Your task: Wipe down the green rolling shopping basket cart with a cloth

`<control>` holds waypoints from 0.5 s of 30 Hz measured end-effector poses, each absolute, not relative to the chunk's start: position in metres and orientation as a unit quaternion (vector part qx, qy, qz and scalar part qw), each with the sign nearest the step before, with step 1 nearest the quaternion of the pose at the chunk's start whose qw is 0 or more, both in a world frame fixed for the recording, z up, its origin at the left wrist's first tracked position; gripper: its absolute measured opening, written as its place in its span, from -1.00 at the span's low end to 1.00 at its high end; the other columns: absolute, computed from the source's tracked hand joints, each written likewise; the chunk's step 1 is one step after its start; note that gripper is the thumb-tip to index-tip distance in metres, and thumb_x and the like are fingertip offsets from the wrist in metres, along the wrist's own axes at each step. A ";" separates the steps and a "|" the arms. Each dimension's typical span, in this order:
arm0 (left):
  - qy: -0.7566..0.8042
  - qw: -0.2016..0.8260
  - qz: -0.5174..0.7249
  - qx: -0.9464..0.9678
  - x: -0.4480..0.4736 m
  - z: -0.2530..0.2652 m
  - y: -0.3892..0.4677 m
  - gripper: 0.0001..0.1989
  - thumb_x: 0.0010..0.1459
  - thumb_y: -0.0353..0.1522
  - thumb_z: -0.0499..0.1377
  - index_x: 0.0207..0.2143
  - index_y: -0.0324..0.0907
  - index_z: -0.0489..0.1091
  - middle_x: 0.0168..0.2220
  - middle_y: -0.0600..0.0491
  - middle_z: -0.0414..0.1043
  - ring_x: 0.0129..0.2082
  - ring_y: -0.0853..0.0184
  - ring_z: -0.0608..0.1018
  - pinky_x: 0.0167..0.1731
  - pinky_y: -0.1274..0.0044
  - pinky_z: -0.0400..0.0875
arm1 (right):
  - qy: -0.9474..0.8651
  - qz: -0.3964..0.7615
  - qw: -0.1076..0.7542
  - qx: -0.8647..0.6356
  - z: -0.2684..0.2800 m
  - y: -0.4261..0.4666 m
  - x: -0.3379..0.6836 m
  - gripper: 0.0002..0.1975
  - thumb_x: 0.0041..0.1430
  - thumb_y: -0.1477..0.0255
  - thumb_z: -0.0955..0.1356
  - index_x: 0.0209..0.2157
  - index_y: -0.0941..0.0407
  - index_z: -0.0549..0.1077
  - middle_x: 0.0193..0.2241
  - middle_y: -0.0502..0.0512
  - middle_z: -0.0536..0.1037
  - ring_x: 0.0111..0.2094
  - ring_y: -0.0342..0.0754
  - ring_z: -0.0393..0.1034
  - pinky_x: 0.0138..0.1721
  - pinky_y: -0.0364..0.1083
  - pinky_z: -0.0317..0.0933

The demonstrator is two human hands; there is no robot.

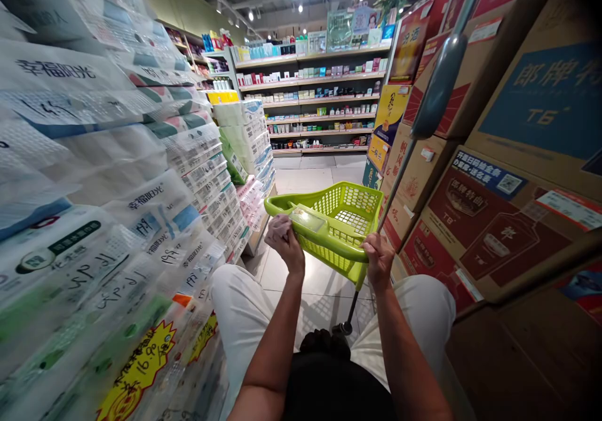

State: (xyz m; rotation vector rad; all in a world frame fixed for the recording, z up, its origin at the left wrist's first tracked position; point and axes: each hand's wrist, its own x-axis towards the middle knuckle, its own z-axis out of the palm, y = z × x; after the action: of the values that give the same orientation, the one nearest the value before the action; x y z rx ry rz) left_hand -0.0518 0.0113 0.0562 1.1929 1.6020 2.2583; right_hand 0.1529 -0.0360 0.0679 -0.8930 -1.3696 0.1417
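A lime-green shopping cart (360,192) with a perforated basket stands in front of me, its rim and handle toward me. My left hand (291,255) is closed around a crumpled pinkish-grey cloth (279,228), which rests against the left part of the handle, beside a clear panel. My right hand (379,263) is wrapped around the right corner of the handle. From beside that hand a thin pole (397,186) with a blue-grey grip (439,88) slants up to the right. Whether the right hand also touches the pole, I cannot tell.
Plastic-wrapped paper packs (94,138) are stacked high close on my left. Cardboard boxes (493,220) form a wall on the right. Tiled floor (308,170) runs between them to shelves (313,85) of small products. A black wheel (343,328) is near my feet.
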 end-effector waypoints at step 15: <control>0.550 0.032 0.685 0.477 -0.054 0.084 0.000 -0.90 0.21 -0.38 0.20 -0.20 -0.10 0.46 0.06 -0.08 0.21 0.12 0.13 0.35 0.27 0.24 0.25 | -0.617 0.060 0.686 -0.381 0.068 -0.036 0.151 -0.65 0.34 0.37 0.23 -0.56 0.05 0.35 -0.57 -0.06 0.36 -0.45 -0.08 0.27 -0.22 -0.02 0.13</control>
State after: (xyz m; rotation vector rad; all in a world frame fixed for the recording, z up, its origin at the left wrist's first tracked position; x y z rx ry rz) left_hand -0.0545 0.0001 0.0843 1.4682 1.6938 2.1094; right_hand 0.1513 -0.0360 0.0675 -0.8526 -1.3820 0.1339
